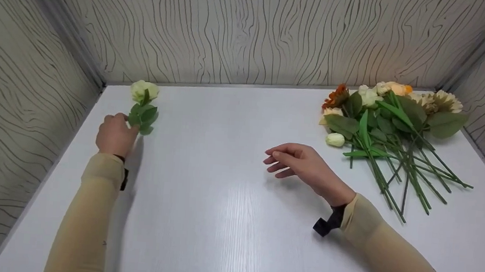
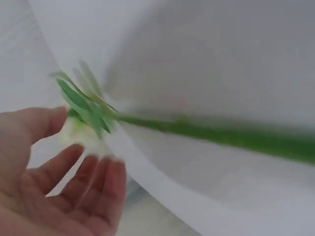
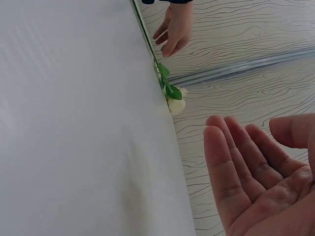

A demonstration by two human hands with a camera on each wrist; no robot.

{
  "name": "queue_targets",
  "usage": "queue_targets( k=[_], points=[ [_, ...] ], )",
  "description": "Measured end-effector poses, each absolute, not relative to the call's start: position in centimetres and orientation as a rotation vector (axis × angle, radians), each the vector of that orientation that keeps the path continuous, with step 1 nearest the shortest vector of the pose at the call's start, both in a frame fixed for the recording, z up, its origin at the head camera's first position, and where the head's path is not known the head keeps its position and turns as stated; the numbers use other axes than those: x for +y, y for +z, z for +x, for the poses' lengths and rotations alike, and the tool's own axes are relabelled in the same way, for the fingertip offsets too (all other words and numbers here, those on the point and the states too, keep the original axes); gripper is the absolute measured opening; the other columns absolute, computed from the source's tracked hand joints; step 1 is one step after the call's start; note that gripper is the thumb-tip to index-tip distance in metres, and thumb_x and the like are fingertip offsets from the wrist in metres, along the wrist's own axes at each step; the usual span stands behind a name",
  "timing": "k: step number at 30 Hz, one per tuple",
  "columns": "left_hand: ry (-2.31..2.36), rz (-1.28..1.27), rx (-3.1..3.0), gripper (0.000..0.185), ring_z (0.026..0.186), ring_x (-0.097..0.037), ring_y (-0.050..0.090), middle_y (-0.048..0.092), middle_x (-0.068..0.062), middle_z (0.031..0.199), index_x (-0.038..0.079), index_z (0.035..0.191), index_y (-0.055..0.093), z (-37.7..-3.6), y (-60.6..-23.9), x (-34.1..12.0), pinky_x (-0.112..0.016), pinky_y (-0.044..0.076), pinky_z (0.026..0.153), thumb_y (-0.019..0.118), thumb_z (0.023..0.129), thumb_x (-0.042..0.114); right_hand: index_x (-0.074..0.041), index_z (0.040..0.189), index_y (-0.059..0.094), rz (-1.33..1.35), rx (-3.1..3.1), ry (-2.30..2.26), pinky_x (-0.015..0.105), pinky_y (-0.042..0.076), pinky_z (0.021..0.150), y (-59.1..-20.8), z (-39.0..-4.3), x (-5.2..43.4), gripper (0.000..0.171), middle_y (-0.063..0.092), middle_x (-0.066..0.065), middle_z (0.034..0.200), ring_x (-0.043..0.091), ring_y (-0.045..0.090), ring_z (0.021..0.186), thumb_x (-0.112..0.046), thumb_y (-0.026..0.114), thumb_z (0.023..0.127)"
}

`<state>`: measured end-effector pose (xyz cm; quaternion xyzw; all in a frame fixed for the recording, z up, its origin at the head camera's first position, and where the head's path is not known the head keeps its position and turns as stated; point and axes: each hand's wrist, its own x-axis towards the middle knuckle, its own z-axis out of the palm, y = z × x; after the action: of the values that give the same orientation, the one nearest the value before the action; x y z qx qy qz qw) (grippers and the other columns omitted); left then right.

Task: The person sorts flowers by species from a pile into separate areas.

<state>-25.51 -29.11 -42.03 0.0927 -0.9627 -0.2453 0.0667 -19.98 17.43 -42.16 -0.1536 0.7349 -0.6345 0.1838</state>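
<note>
A white artificial rose with green leaves lies at the far left of the table. Beside its leaves is my left hand, thumb and fingers apart. In the left wrist view, the green stem runs away to the right, outside the left hand; whether a fingertip touches the bloom is too blurred to tell. My right hand hovers over the middle of the table with relaxed, slightly bent fingers. Nothing is in its palm in the right wrist view.
On the right of the white table lies a heap of artificial flowers, with an orange-brown bloom, a white tulip bud, large leaves and several green stems pointing forward. Wood-patterned panels stand behind and at both sides.
</note>
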Motion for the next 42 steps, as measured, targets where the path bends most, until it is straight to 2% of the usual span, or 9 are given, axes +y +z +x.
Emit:
queue_targets(
  k=[5, 8, 13, 19, 22, 27, 33, 39, 42],
  points=[
    [-0.702, -0.041, -2.787, 0.057, 0.131, -0.051, 0.043, 0.044, -0.034, 0.145, -0.006, 0.149, 0.044, -25.1, -41.5, -23.5, -0.063, 0.038, 0.107, 0.061, 0.104, 0.025, 0.000, 0.129, 0.066, -0.407, 2.143, -1.781, 0.041, 0.058, 0.090, -42.2, -21.0, 18.1, 0.037, 0.069, 0.023, 0.122, 0.031, 0.070, 0.108, -0.028, 0.062, 0.105],
    [-0.653, -0.231, -2.794, 0.067, 0.142, -0.046, 0.035, 0.038, -0.029, 0.155, -0.001, 0.156, 0.036, -24.3, -41.9, -19.0, -0.060, 0.026, 0.117, 0.062, 0.103, 0.031, 0.001, 0.129, 0.065, -0.388, 2.244, -1.740, 0.040, 0.057, 0.093, -42.1, -21.7, 19.3, 0.039, 0.069, 0.021, 0.122, 0.030, 0.068, 0.111, -0.029, 0.061, 0.105],
    [-0.494, -0.520, -2.846, 0.074, 0.150, -0.040, 0.025, 0.027, -0.020, 0.164, 0.011, 0.162, 0.030, -22.0, -42.2, -11.8, -0.059, 0.010, 0.122, 0.063, 0.102, 0.041, -0.001, 0.132, 0.064, -0.332, 2.464, -1.645, 0.038, 0.054, 0.097, -41.0, -22.6, 23.0, 0.040, 0.067, 0.018, 0.126, 0.032, 0.063, 0.117, -0.032, 0.058, 0.107],
    [-0.449, -0.776, -2.807, 0.078, 0.152, -0.035, 0.023, 0.026, -0.013, 0.167, 0.018, 0.163, 0.027, -19.7, -41.2, -6.7, -0.058, 0.012, 0.123, 0.064, 0.101, 0.045, -0.011, 0.140, 0.061, -0.041, 2.845, -1.389, 0.029, 0.051, 0.089, -38.9, -22.3, 30.8, 0.052, 0.062, 0.012, 0.135, 0.028, 0.058, 0.118, -0.049, 0.052, 0.105],
    [-0.441, -0.849, -2.781, 0.078, 0.153, -0.033, 0.024, 0.027, -0.012, 0.166, 0.017, 0.164, 0.027, -19.0, -40.8, -5.5, -0.058, 0.013, 0.123, 0.065, 0.101, 0.044, -0.012, 0.142, 0.060, 0.135, 2.999, -1.312, 0.023, 0.047, 0.080, -38.5, -21.9, 35.0, 0.056, 0.061, 0.012, 0.136, 0.021, 0.056, 0.114, -0.053, 0.049, 0.105],
    [-0.440, -0.903, -2.776, 0.079, 0.152, -0.031, 0.025, 0.028, -0.012, 0.166, 0.018, 0.164, 0.026, -18.5, -40.9, -4.7, -0.057, 0.014, 0.123, 0.066, 0.100, 0.044, -0.004, 0.141, 0.060, 0.317, 3.186, -1.098, 0.028, 0.043, 0.056, -39.0, -21.2, 40.0, 0.053, 0.061, 0.021, 0.131, 0.021, 0.055, 0.077, -0.042, 0.042, 0.108],
    [-0.447, -0.928, -2.821, 0.079, 0.152, -0.030, 0.026, 0.027, -0.010, 0.166, 0.019, 0.164, 0.026, -18.5, -41.6, -4.8, -0.057, 0.014, 0.123, 0.066, 0.100, 0.043, 0.015, 0.125, 0.063, 0.322, 3.266, -0.732, 0.043, 0.043, 0.055, -40.3, -20.9, 42.7, 0.043, 0.062, 0.038, 0.114, 0.042, 0.058, 0.074, -0.021, 0.046, 0.108],
    [-0.464, -0.925, -2.834, 0.078, 0.151, -0.031, 0.028, 0.030, -0.011, 0.165, 0.018, 0.163, 0.028, -18.9, -41.8, -5.3, -0.057, 0.015, 0.122, 0.067, 0.100, 0.042, 0.017, 0.106, 0.066, 0.289, 3.231, -0.618, 0.038, 0.037, 0.047, -41.0, -20.6, 43.7, 0.033, 0.064, 0.029, 0.083, 0.034, 0.054, 0.062, -0.010, 0.048, 0.101],
    [-0.478, -0.917, -2.836, 0.077, 0.151, -0.031, 0.028, 0.031, -0.011, 0.165, 0.018, 0.163, 0.028, -19.0, -41.9, -5.6, -0.058, 0.016, 0.122, 0.066, 0.100, 0.041, 0.016, 0.102, 0.068, 0.346, 3.215, -0.586, 0.038, 0.038, 0.046, -41.1, -20.6, 43.8, 0.030, 0.064, 0.028, 0.080, 0.034, 0.055, 0.062, -0.006, 0.047, 0.097]
  ],
)
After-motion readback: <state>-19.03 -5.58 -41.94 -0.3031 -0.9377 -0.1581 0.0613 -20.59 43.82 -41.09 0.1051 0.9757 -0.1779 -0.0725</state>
